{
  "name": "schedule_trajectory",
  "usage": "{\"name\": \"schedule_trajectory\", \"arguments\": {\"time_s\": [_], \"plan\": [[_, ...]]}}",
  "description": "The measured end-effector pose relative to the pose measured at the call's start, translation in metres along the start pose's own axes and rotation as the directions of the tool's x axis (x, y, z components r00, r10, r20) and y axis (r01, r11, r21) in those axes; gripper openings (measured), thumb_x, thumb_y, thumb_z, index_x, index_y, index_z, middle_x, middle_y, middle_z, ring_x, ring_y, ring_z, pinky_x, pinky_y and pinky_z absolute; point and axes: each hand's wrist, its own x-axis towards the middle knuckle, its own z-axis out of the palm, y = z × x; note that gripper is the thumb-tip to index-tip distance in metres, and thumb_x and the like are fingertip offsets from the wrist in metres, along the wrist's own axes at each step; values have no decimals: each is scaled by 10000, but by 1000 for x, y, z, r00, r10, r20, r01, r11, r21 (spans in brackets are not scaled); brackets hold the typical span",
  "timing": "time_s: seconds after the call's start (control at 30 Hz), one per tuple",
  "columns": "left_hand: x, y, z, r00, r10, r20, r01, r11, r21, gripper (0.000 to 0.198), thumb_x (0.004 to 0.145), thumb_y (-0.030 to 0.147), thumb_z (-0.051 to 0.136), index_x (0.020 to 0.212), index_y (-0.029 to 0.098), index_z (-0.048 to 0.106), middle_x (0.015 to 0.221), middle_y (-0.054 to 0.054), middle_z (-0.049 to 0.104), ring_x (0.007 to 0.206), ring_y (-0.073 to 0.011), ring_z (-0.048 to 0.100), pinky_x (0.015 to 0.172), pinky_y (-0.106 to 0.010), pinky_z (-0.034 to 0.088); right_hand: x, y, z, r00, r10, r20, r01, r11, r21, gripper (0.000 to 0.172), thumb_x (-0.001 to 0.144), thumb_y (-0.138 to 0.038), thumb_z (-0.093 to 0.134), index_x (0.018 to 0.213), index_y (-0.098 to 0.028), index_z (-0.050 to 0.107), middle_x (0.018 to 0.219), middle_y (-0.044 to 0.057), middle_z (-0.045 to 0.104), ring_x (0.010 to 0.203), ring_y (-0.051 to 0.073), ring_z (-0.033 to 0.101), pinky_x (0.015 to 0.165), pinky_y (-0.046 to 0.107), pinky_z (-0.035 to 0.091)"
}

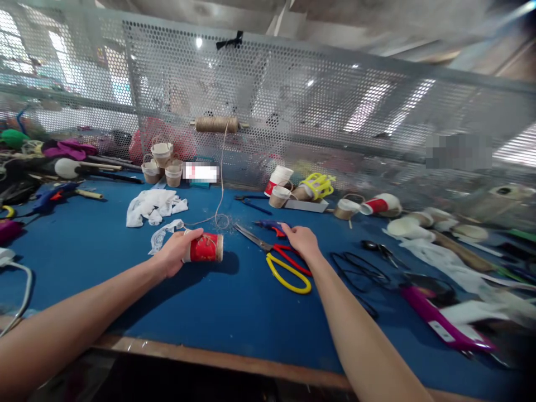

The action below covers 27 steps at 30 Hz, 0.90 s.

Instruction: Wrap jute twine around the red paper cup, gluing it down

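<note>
Head view: two bare hands above one blue table (pixel 251 315).
Left hand (pixel 176 252): one, fingers clamped around one red cup (pixel 205 249), held sideways over the table.
Right hand (pixel 302 241): one, at the rear of one blue tool (pixel 267 224); whether its fingers grip it cannot be told.
Scissors (pixel 265 246): one pair, red-and-yellow handled, beside the right hand.
Twine spool (pixel 216 124): one, at the mesh panel (pixel 318 95).
Small pots (pixel 162 152), left of the spool: three, grouped.

Your blue desk (pixel 234 318) has scissors (pixel 268 247) w/ crumpled white scraps (pixel 154 205) to their L, purple device (pixel 439 318) well R.
</note>
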Motion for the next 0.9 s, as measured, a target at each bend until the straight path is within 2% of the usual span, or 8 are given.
{"name": "schedule_trajectory", "arguments": {"time_s": [0.13, 0.37, 0.53, 0.67, 0.77, 0.83, 0.9], "plan": [[-4, 0, 2, 1000, -15, 21, 14, 999, 31, 218, 677, 291, 641, 586, 95, 608, 495, -25, 618, 410, -102, 545, 448, -200, 424, -1, 2, -1, 1000, -23, -5, 22, 998, -62, 258, 861, -337, 474, 1034, -165, 558, 1062, 69, 573, 912, 172, 566, 784, 367, 465], [-4, -1, 1, 999, -31, 26, 29, 997, 66, 228, 670, 309, 647, 626, 86, 618, 522, -34, 636, 431, -108, 557, 471, -207, 431, -9, 6, -5, 995, -77, 57, 82, 993, -85, 261, 854, -360, 482, 987, -156, 576, 993, 56, 595, 872, 169, 580, 755, 346, 471], [-5, -1, 1, 999, -49, 14, 48, 995, 83, 235, 645, 319, 664, 626, 93, 603, 514, -29, 634, 423, -110, 555, 460, -208, 426, -4, -3, -4, 998, -57, -20, 57, 998, -34, 269, 853, -329, 491, 1052, -158, 549, 1058, 69, 571, 908, 177, 569, 769, 366, 472], [-5, -2, 1, 998, -55, 12, 54, 994, 92, 258, 617, 340, 683, 630, 95, 601, 511, -25, 634, 426, -113, 554, 460, -211, 424, 1, -12, 4, 995, -56, -82, 61, 996, 63, 267, 856, -321, 488, 1059, -157, 544, 1070, 68, 569, 912, 174, 568, 782, 383, 467], [-5, -2, 0, 999, -46, 29, 43, 995, 94, 271, 611, 355, 689, 620, 101, 595, 503, -17, 625, 427, -106, 545, 461, -206, 415, -4, -17, 4, 988, -86, -129, 108, 978, 180, 253, 824, -336, 530, 944, -125, 603, 1013, 110, 608, 962, 223, 561, 821, 386, 433], [-4, -2, -1, 998, -46, 36, 42, 995, 94, 271, 619, 360, 682, 626, 103, 597, 504, -15, 621, 434, -105, 541, 468, -207, 412, -12, -20, -4, 976, -130, -177, 175, 948, 266, 289, 815, -392, 520, 914, -140, 624, 1003, 118, 626, 1003, 241, 550, 830, 345, 419], [-3, -1, -2, 998, -42, 44, 38, 996, 82, 259, 619, 351, 680, 628, 105, 599, 513, -15, 617, 447, -107, 539, 484, -213, 411, -20, -23, -13, 964, -179, -196, 251, 858, 448, 370, 826, -485, 447, 945, -181, 619, 999, 86, 639, 970, 209, 572, 779, 294, 445]]}}
